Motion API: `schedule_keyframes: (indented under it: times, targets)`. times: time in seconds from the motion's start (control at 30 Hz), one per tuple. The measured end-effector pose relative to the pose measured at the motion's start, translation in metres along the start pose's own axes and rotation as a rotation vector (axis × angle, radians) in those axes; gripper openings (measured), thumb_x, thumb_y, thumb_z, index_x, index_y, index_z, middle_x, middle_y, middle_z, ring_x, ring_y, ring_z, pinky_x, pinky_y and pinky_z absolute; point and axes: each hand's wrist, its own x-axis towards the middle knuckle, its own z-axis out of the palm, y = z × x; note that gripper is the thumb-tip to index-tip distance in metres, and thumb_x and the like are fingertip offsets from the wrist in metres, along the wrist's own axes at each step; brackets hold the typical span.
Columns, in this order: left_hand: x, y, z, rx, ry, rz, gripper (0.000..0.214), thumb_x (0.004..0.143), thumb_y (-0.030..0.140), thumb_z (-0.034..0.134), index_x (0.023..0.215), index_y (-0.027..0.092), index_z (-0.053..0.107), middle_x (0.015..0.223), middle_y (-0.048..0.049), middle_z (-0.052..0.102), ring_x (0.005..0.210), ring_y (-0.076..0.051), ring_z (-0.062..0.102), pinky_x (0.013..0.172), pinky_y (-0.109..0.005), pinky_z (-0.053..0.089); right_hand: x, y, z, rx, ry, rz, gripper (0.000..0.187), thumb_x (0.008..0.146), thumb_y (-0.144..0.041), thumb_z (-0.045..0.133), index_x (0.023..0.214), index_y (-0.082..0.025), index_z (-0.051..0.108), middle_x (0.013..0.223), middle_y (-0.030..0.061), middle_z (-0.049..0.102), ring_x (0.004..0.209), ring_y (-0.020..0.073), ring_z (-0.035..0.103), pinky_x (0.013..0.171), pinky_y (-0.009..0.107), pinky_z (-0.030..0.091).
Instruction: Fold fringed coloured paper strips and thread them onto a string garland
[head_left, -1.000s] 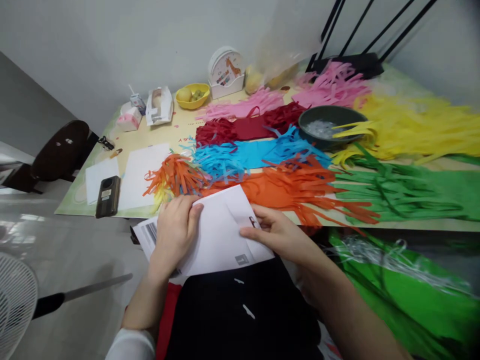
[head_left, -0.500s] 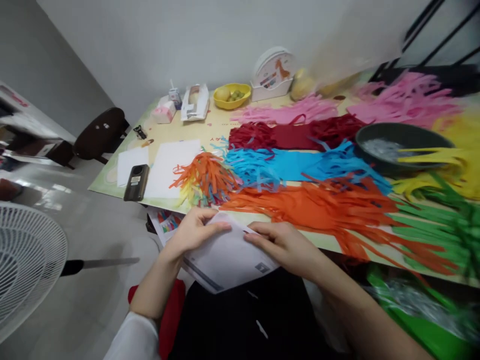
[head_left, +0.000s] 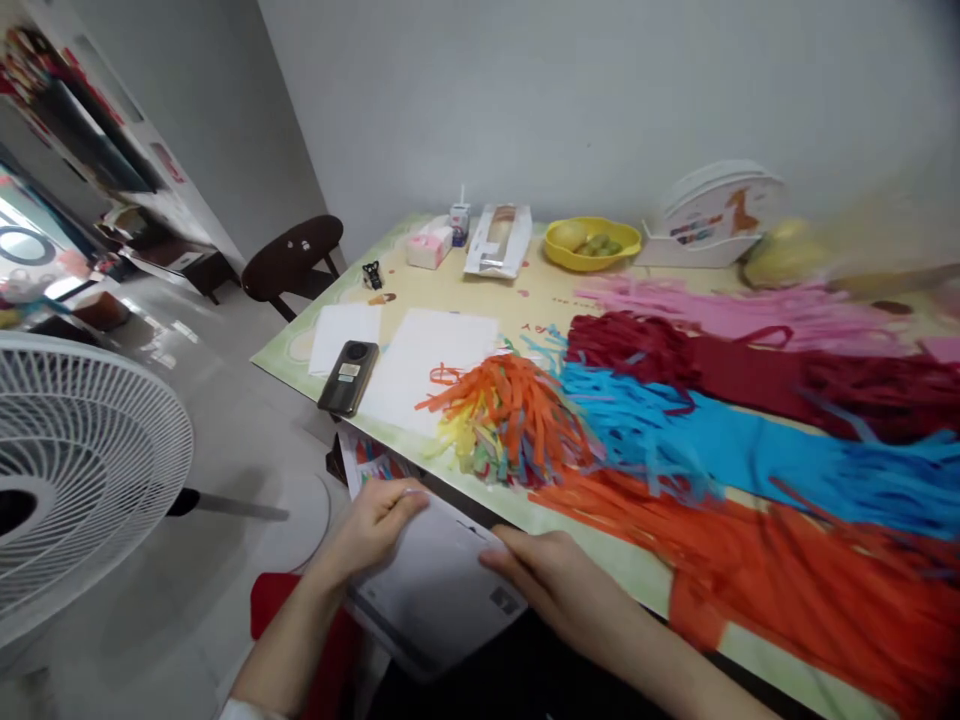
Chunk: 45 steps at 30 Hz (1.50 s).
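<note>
Both my hands grip a flat white paper packet [head_left: 442, 575] above my lap, just off the table's near edge. It has a small grey printed square at its lower right and a dark band along the bottom. My left hand [head_left: 382, 525] pinches the upper left edge, thumb on top. My right hand [head_left: 544, 570] holds the right edge with thumb and fingers pressed together. Whether the packet is open at its top edge I cannot tell. Nearest on the table lies a multicoloured tassel bundle [head_left: 517, 415], with an orange fringed strip [head_left: 810, 570] to its right.
Blue fringe [head_left: 720, 435], dark red fringe [head_left: 750, 370] and pink fringe [head_left: 750, 310] lie across the table. White sheets [head_left: 427, 350], a phone [head_left: 349, 378], a tissue pack [head_left: 429, 245] and a yellow fruit bowl [head_left: 591, 262] are further left. A fan [head_left: 90, 480] stands at left.
My view has swung left, so the table things appear further right and the dark bowl is out of sight. Both hands keep the packet, now slightly lower in view.
</note>
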Motion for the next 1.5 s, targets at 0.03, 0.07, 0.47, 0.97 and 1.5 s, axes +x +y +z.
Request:
schedule_keyframes:
  times: [0.03, 0.07, 0.47, 0.97, 1.5]
  targets:
    - [0.000, -0.003, -0.006, 0.019, -0.002, -0.006, 0.045, 0.086, 0.051, 0.053, 0.059, 0.016, 0.062, 0.053, 0.0005, 0.051, 0.052, -0.011, 0.044, 0.051, -0.022, 0.034, 0.008, -0.005, 0.000, 0.005, -0.042, 0.001, 0.034, 0.099, -0.039, 0.038, 0.076, -0.020, 0.053, 0.067, 0.0011, 0.062, 0.059, 0.0135, 0.056, 0.054, 0.023, 0.034]
    - [0.001, -0.007, -0.013, 0.020, -0.025, -0.017, 0.046, 0.088, 0.051, 0.051, 0.059, 0.016, 0.059, 0.052, 0.0013, 0.048, 0.051, -0.011, 0.042, 0.050, -0.022, 0.032, 0.015, -0.011, -0.002, -0.003, -0.086, 0.005, 0.029, 0.098, -0.035, 0.041, 0.077, -0.020, 0.055, 0.068, 0.0011, 0.064, 0.059, 0.0132, 0.057, 0.054, 0.022, 0.034]
    - [0.128, -0.016, -0.055, -0.445, -0.241, -0.325, 0.055, 0.058, 0.066, 0.076, 0.060, 0.013, 0.061, 0.051, -0.0001, 0.058, 0.041, -0.009, 0.047, 0.042, -0.021, 0.033, 0.193, 0.044, -0.175, -0.397, 0.510, 0.076, 0.029, 0.092, -0.014, 0.041, 0.107, -0.008, 0.066, 0.103, 0.0135, 0.072, 0.088, 0.0171, 0.066, 0.079, 0.026, 0.043]
    - [0.226, -0.071, -0.026, -0.618, -0.181, -0.427, 0.052, 0.059, 0.055, 0.082, 0.076, 0.006, 0.072, 0.063, -0.0080, 0.073, 0.054, -0.017, 0.066, 0.058, -0.026, 0.050, 0.265, 0.150, -0.177, -0.528, 0.384, -0.064, 0.031, 0.082, -0.004, 0.049, 0.111, -0.008, 0.057, 0.106, 0.0158, 0.064, 0.088, 0.0193, 0.059, 0.079, 0.027, 0.043]
    - [0.231, -0.081, -0.031, -0.712, -0.139, -0.454, 0.035, 0.075, 0.040, 0.076, 0.079, 0.005, 0.073, 0.069, -0.0109, 0.075, 0.055, -0.017, 0.068, 0.056, -0.024, 0.051, 0.254, 0.153, -0.170, -0.520, 0.270, -0.244, 0.030, 0.084, -0.007, 0.050, 0.113, -0.012, 0.055, 0.112, 0.0141, 0.061, 0.096, 0.0204, 0.061, 0.085, 0.030, 0.045]
